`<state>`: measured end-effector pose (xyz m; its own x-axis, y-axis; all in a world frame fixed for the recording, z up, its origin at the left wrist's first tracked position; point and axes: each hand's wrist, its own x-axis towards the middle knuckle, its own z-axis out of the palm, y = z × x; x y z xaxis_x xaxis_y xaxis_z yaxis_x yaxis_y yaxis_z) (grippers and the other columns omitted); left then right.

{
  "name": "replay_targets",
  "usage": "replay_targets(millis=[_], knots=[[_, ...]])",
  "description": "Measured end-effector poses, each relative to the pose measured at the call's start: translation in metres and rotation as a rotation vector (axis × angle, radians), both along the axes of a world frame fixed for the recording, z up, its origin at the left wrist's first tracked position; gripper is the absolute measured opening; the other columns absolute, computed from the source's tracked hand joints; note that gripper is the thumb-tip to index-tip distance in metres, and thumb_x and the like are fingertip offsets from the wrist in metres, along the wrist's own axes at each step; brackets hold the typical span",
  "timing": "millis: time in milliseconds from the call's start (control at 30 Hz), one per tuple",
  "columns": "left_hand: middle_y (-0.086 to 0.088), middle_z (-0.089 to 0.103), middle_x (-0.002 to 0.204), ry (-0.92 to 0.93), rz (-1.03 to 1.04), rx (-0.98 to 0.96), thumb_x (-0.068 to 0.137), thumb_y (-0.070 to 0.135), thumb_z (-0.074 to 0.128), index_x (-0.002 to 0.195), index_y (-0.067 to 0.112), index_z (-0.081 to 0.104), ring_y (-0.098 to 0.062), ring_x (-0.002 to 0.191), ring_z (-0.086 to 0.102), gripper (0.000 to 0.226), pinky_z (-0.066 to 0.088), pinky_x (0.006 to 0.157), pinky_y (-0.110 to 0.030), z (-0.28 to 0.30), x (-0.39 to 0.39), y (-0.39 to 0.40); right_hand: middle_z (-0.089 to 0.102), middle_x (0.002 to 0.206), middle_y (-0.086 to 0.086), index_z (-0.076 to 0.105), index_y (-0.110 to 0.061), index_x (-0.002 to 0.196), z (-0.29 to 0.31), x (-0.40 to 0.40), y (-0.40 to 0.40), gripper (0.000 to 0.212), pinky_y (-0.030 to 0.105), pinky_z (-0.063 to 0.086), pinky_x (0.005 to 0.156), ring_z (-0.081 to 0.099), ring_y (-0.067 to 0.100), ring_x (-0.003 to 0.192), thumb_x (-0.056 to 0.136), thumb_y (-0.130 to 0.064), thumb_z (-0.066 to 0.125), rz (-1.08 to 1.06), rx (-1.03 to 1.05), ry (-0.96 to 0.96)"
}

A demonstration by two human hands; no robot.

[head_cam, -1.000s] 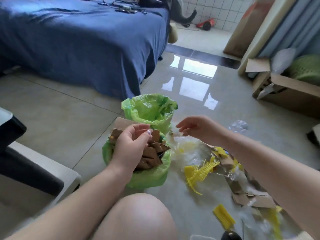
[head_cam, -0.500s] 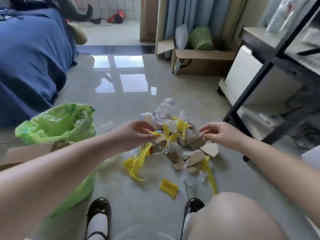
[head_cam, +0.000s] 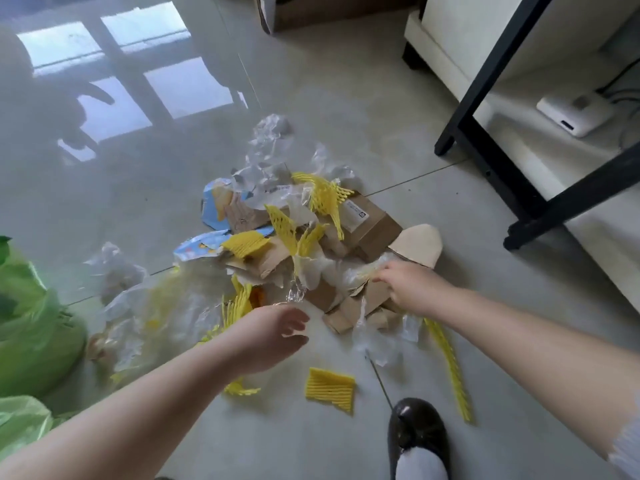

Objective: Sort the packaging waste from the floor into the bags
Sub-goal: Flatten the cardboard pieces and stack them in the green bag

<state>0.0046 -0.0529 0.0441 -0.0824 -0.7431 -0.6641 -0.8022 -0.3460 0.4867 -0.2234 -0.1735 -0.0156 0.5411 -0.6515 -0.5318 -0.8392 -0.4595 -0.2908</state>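
Much left to sort: mixed pile [head_cam: 304, 237] of cardboard scraps, yellow foam netting and clear film heaped on floor [head_cam: 415, 168], just beyond both hands. Green bags [head_cam: 31, 320] at left edge, cropped, contents unseen. Left hand [head_cam: 273, 332] loosely spread, holding nothing. Right hand [head_cam: 407, 287] reaching into film and netting; pinching or merely touching, impossible to tell.

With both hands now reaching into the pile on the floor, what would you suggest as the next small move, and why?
Probably close the right hand on the clear plastic film at its fingertips and lift it free. That hand already touches the film at the pile's near edge, while the left hand hovers open, holding nothing, and the green bag waits at the left.
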Motion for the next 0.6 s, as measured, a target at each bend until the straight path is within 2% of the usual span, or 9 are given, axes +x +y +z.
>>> replay_targets(millis=[133,233,333,433,500,533,600], knots=[[0.007,0.051,0.138,-0.145,-0.246,-0.020,0.092,0.029,0.052,0.137,0.026,0.042,-0.015,0.127,0.047,0.046,0.039,0.105,-0.031,-0.042,-0.005,-0.033,0.048,0.135,0.006,0.052,-0.017,0.126,-0.025,0.014,-0.012,0.036,0.039,0.042,0.098,0.047,0.028,0.119,0.093,-0.016,0.037,0.083,-0.015,-0.002],[0.004,0.043,0.145,-0.277,-0.514,-0.182,0.093,0.024,0.049,0.140,0.025,0.038,-0.017,0.135,0.037,0.049,0.034,0.109,-0.032,-0.065,-0.013,-0.056,0.049,0.132,0.000,0.053,-0.018,0.120,-0.043,0.013,-0.014,0.033,0.034,0.035,0.098,0.042,0.026,0.118,0.095,-0.022,0.033,0.149,-0.063,-0.013],[0.005,0.038,0.147,-0.333,-0.621,-0.331,0.092,0.019,0.047,0.139,0.027,0.038,-0.019,0.136,0.034,0.049,0.035,0.106,-0.034,-0.083,-0.012,-0.077,0.054,0.117,-0.003,0.055,-0.022,0.113,-0.051,0.005,-0.017,0.039,0.035,0.034,0.098,0.042,0.024,0.115,0.091,-0.035,0.026,0.141,-0.053,-0.045],[-0.002,0.038,0.145,-0.414,-0.685,-0.359,0.090,0.019,0.047,0.134,0.025,0.043,-0.025,0.132,0.038,0.045,0.040,0.097,-0.036,-0.100,-0.009,-0.087,0.055,0.107,0.003,0.056,-0.016,0.111,-0.051,0.000,-0.018,0.037,0.036,0.035,0.096,0.045,0.027,0.105,0.090,-0.030,0.029,0.128,-0.075,-0.043],[-0.008,0.049,0.135,-0.436,-0.732,-0.370,0.079,0.020,0.060,0.126,0.023,0.053,-0.028,0.123,0.049,0.048,0.047,0.089,-0.037,-0.108,-0.008,-0.092,0.056,0.099,0.006,0.055,-0.016,0.112,-0.052,-0.003,-0.015,0.030,0.038,0.041,0.091,0.051,0.030,0.096,0.083,-0.016,0.049,0.196,-0.175,-0.037],[-0.010,0.058,0.124,-0.442,-0.745,-0.372,0.068,0.020,0.069,0.118,0.022,0.060,-0.030,0.112,0.058,0.051,0.051,0.079,-0.037,-0.110,-0.008,-0.094,0.057,0.094,0.008,0.057,-0.016,0.111,-0.054,-0.005,-0.013,0.038,0.040,0.044,0.086,0.054,0.031,0.091,0.074,-0.009,0.059,0.239,-0.209,-0.019],[-0.012,0.066,0.103,-0.467,-0.771,-0.399,0.050,0.017,0.078,0.103,0.019,0.068,-0.032,0.087,0.066,0.054,0.052,0.062,-0.035,-0.116,-0.007,-0.096,0.059,0.088,0.009,0.061,-0.015,0.106,-0.058,-0.008,-0.011,0.045,0.041,0.048,0.080,0.058,0.032,0.085,0.062,-0.008,0.068,0.241,-0.207,-0.028]])
